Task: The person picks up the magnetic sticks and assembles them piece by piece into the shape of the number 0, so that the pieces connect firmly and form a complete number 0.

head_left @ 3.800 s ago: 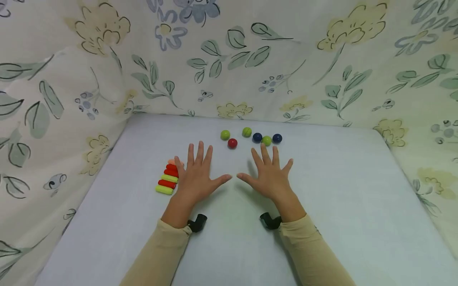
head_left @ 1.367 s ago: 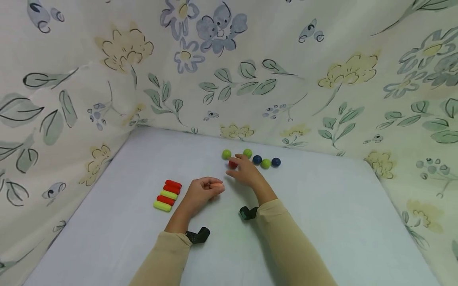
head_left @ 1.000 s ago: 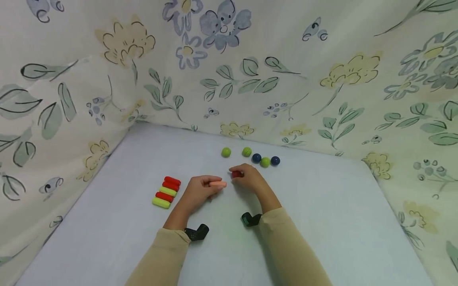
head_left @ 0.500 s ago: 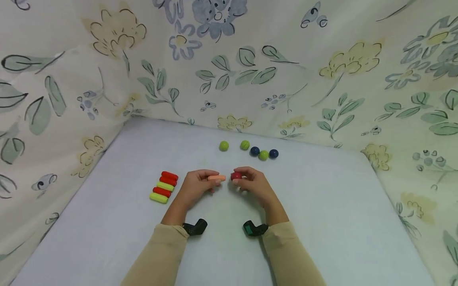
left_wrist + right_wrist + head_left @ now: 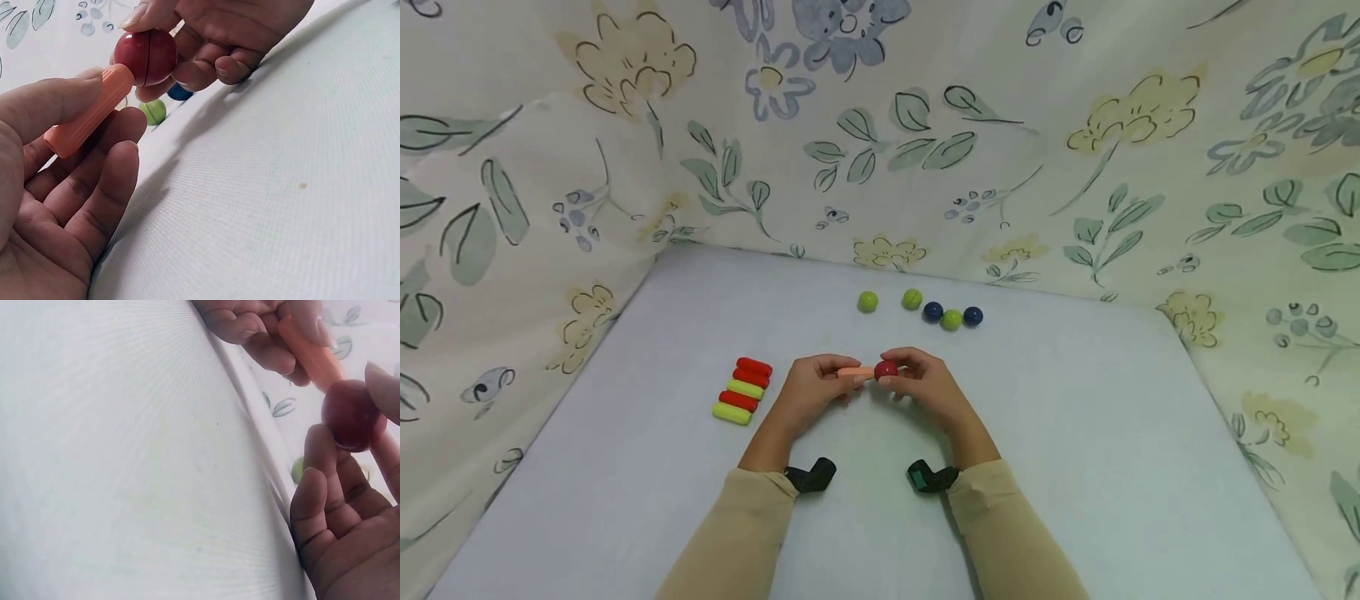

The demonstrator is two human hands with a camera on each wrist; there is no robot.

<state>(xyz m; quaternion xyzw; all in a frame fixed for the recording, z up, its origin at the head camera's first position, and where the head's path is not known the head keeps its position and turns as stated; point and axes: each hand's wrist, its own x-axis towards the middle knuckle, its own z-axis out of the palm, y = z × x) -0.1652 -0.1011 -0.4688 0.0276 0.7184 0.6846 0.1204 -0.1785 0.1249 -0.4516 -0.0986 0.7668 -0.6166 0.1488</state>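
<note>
My left hand pinches a short orange ridged stick between thumb and fingers, near the middle of the white table. Between the thumb and fingers of my right hand is a red ball with a dark seam round it. In both wrist views the far end of the orange stick meets the side of the red ball. Both things are held just above the table, and the fingertips cover parts of them.
Left of my left hand, several red and yellow-green sticks lie in a row. Toward the back are green balls and two dark blue balls. A flowered cloth hangs behind the table.
From spread flat, both hands have come to hold things: the left took the orange stick from the row, the right the red ball. The ball has since moved left against the stick's end.
</note>
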